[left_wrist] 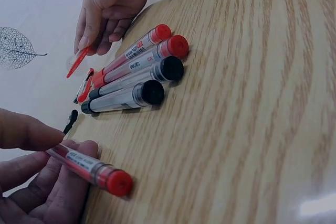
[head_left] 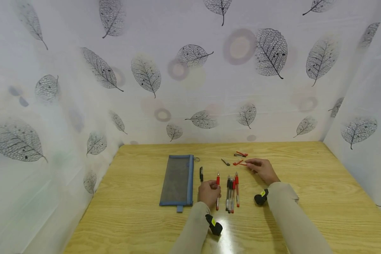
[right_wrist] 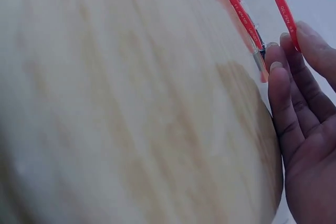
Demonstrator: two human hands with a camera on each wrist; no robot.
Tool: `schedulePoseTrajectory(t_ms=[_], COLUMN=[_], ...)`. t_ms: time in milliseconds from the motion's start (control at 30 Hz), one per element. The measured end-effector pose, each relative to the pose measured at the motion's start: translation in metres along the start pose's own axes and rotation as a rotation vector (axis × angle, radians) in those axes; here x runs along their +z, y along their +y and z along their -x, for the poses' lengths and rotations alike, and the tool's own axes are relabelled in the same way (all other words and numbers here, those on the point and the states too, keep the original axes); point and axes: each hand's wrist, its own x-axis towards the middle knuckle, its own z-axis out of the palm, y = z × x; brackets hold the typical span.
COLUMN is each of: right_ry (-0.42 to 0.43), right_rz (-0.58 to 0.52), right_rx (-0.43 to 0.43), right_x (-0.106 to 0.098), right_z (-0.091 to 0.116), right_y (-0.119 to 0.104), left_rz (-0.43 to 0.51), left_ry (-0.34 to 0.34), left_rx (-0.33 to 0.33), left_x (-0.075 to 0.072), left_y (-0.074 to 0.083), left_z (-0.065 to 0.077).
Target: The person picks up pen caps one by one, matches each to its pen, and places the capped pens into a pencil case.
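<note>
My left hand [head_left: 209,193] pinches an uncapped red gel pen [left_wrist: 84,165] between thumb and fingers, its tip facing away from me. Farther right, my right hand [head_left: 262,170] pinches a red pen cap [right_wrist: 283,17] by one end, near the loose caps. Between the hands lies a row of uncapped gel pens, among them a red pen [head_left: 237,190] and a black pen [head_left: 228,192]. Beyond the row are a black cap [head_left: 225,162], a red cap [head_left: 237,162] and another small group of caps [head_left: 240,154]. A black pen [head_left: 201,173] lies just past my left hand.
A blue-edged mesh zip pouch [head_left: 177,180] lies flat to the left of my left hand. The wooden table [head_left: 130,225] ends at a leaf-patterned backdrop [head_left: 222,130] behind and at both sides. Black wrist devices sit at both cuffs.
</note>
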Motion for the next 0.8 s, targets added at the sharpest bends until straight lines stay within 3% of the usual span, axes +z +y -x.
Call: schedulePoseTrajectory(t_ms=[433,800], right_ry=[0.03,0.096], right_rz=[-0.138,-0.195], right_rx=[0.03,0.037], right_x=[0.005,0.017], right_z=[0.005,0.011], right_y=[0.001,-0.008], left_rz=[0.202,0.194], left_ry=[-0.088,-0.143], left_rx=[0.021,0.032], left_x=[-0.005,-0.013], left_y=[0.001,0.003], left_z=[0.007,0.008])
